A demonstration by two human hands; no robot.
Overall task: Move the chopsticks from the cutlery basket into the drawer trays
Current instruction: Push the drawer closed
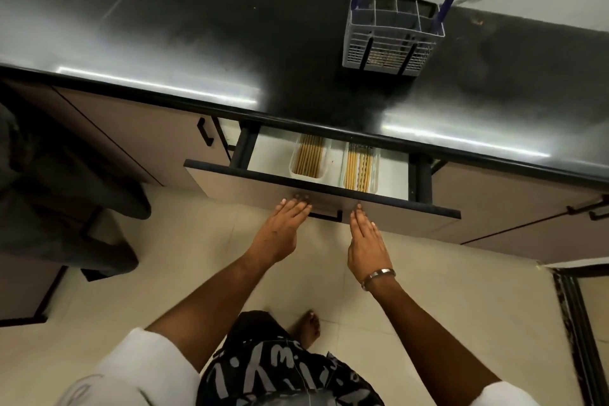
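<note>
Chopsticks lie bundled lengthwise in the left tray, with a second bundle in the right tray beside it, both inside the part-open drawer under the black counter. Going by their look, they are light, stiff, smooth sticks that would roll and slip apart; a pinch round the middle of a bunch seems the safest hold. At about 11 o'clock from the left hand sits the left tray, just past the drawer front; that hand is flat, fingers straight, tips resting on the front panel by the handle. The right hand is likewise flat and empty, fingertips at the panel's lower edge, the right tray near its 12 o'clock. Up at 1 o'clock, well apart from both hands, the cutlery basket stands on the counter; whether any sticks remain inside is hard to tell.
</note>
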